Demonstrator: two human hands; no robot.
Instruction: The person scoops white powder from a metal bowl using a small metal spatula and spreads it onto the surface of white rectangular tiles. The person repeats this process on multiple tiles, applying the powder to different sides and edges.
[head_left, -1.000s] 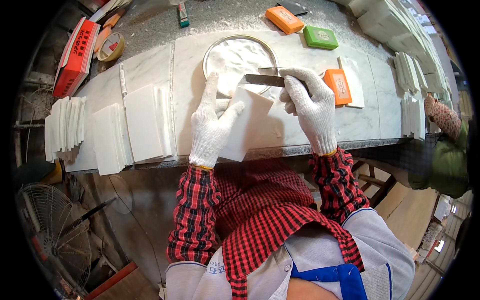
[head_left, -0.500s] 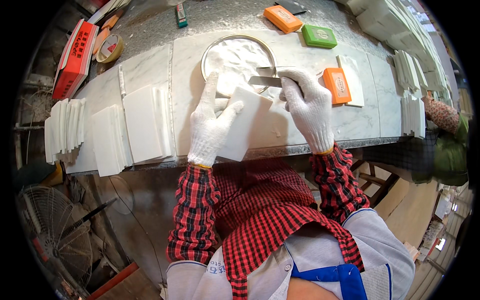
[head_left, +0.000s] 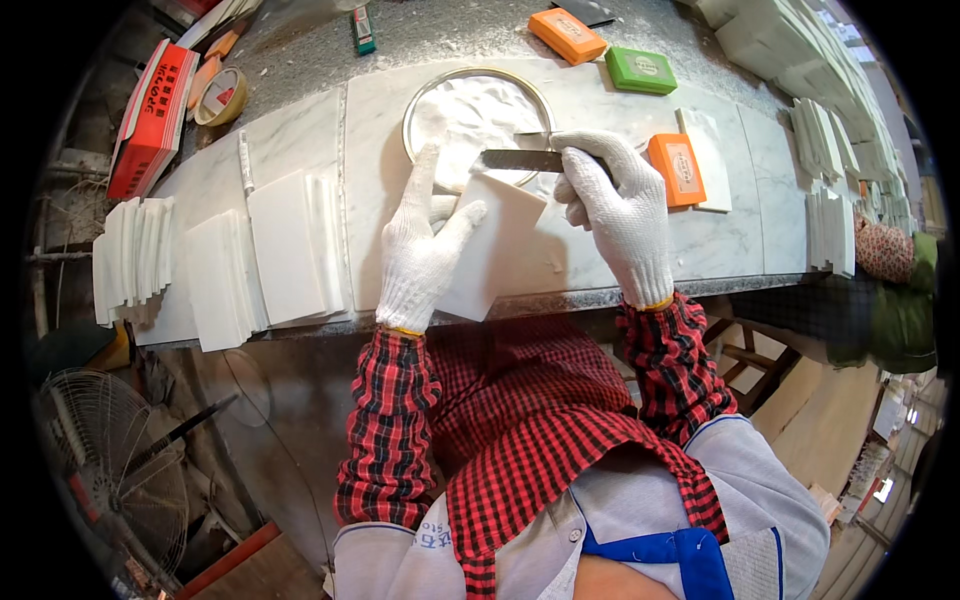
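Observation:
In a white knit glove, my left hand (head_left: 425, 240) is closed on a white rectangular tile (head_left: 492, 235), thumb on its face. The tile slants over the bench's front edge. My right hand (head_left: 615, 190), gloved too, grips a putty knife with a flat dark metal blade (head_left: 520, 160), pointing left just above the tile's upper edge. Behind it lies a round metal pan (head_left: 408, 125) of white paste or powder (head_left: 470, 120). A second thin metal strip shows at the pan's right rim; whether I hold it cannot be made out.
Stacked white tiles (head_left: 290, 245) stand at left, more (head_left: 825, 230) at right. Orange boxes (head_left: 677, 170) and a green box (head_left: 640, 70) lie right of the pan. A red box (head_left: 150, 120) and tape roll (head_left: 222, 97) sit far left. A fan (head_left: 115, 470) stands below left.
The putty knife's blade has turned in my right hand, its face now darker and its tip farther left. My left hand and the tile have stayed nearly still.

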